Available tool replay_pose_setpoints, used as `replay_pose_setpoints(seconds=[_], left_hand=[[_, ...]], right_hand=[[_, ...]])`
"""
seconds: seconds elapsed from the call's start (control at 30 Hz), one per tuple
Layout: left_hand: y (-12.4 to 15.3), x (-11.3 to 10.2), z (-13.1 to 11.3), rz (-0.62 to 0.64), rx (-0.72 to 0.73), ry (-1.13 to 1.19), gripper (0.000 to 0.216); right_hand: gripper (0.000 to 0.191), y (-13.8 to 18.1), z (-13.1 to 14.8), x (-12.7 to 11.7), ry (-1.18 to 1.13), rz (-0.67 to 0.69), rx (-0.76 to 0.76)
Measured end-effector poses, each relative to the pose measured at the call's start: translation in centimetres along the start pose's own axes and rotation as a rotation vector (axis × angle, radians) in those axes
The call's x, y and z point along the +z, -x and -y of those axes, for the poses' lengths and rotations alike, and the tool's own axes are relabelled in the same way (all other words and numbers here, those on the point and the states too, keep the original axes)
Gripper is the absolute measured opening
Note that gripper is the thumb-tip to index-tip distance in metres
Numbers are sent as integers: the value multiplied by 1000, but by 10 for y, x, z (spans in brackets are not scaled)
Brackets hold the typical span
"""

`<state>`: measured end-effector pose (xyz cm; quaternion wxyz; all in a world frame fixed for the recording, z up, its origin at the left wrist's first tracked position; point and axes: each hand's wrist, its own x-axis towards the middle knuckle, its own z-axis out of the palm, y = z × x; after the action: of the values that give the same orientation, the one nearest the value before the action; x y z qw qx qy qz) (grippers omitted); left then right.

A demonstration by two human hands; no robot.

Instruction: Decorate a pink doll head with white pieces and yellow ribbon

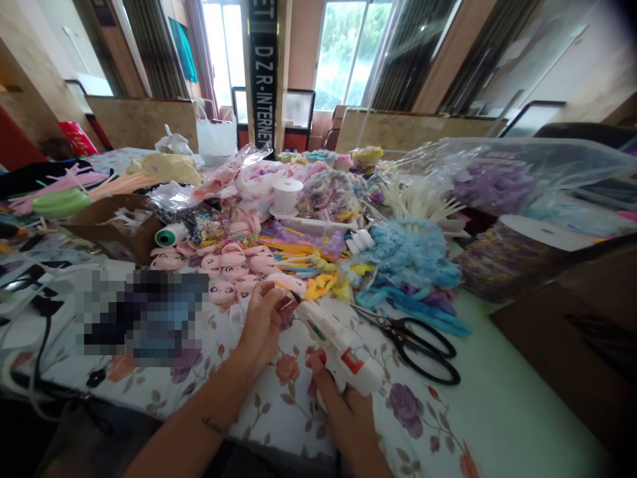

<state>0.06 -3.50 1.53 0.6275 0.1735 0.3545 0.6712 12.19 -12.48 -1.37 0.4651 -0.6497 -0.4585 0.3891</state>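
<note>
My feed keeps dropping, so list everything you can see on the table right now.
glue gun: one, white, in the right hand, nozzle at the left hand
scissors: one, black, right of the gun
doll faces: many, pink, beyond the left hand
trim: heap, blue, beyond the scissors
spool: one, white, mid-table
cloth: one, floral, over the table
left hand: fingers curled at the nozzle
right hand: gripping the gun

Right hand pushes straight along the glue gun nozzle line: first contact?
Likely the left hand: the right hand aims the glue gun up-left, nozzle almost at the left fingertips, which pinch a small piece too blurred to name. Pink doll faces lie beyond. Depth is unclear.
</note>
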Motion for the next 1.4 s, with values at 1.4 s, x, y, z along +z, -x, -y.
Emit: replay_pose_setpoints(seconds=[1.4], left_hand=[[-3,-3,0,4,-13,83,21]], right_hand=[[42,-4,-2,-5,-9,74,42]])
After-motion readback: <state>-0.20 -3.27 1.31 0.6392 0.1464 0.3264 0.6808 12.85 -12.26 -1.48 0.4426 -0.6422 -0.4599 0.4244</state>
